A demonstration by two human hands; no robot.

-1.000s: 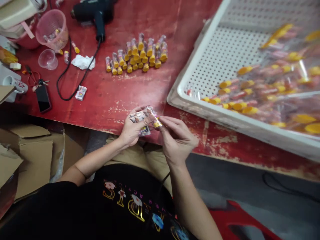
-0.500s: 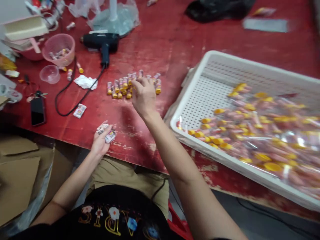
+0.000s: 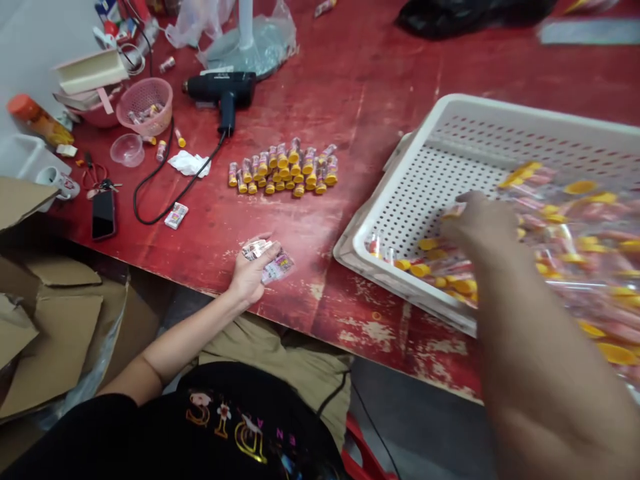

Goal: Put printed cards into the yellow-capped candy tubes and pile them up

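Observation:
My left hand (image 3: 249, 275) is closed around a bunch of small printed labels (image 3: 278, 265), held just over the front edge of the red table. My right hand (image 3: 483, 223) is inside the white perforated tray (image 3: 417, 193), at the near-left side of a heap of clear tubes with yellow caps (image 3: 560, 220). Motion smears its fingers, and whether they grip a tube cannot be made out. Several small tubes with yellow ends and printed wraps (image 3: 283, 163) stand grouped on the table, left of the tray.
A heat gun (image 3: 227, 90) lies beyond the tubes, its cord curling leftward. Near it are a pink basket (image 3: 145, 110), a clear cup (image 3: 127, 151), a white tissue (image 3: 189, 163), a small label pack (image 3: 176, 215) and a phone (image 3: 103, 213). Cardboard boxes (image 3: 60, 333) stand below left.
My right hand has left the grouped tubes and swung right into the tray. My left hand, still holding the labels, has moved right. The camera view has shifted slightly.

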